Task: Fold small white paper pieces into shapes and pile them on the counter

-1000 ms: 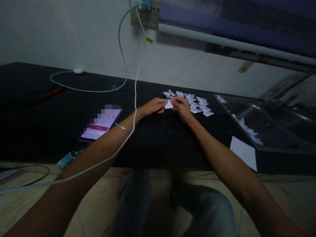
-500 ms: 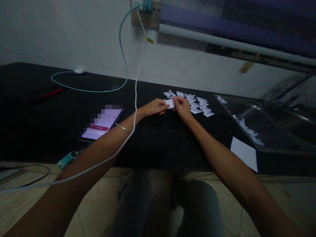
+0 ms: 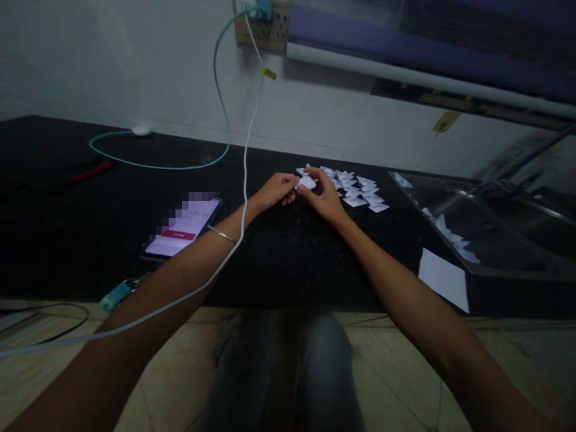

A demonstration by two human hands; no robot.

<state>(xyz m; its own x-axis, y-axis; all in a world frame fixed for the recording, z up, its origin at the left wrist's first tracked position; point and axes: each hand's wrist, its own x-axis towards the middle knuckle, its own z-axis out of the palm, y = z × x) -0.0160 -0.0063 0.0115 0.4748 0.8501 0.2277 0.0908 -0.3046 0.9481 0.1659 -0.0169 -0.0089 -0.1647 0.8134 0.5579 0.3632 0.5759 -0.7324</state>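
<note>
Two cables lay on the left part of the dark table (image 3: 67,240): a green cable (image 3: 153,165) in a loop, and a white cable (image 3: 245,174) that hung from the wall and crossed the left forearm. Beside them a phone (image 3: 184,225) lay with its screen lit. To the right of the phone, the left hand (image 3: 276,191) had its grip closed on a small paper piece (image 3: 306,182), pinched at the fingertips just above the table. The right hand (image 3: 324,198) gripped the same piece from the other side. Compared with a second before, both hands had moved a little farther from the body, and the piece looked smaller and more folded. It was now just beside the pile of folded papers (image 3: 362,192). Further right lay a white sheet (image 3: 443,279) and a metal sink (image 3: 495,240) with some paper scraps inside.
</note>
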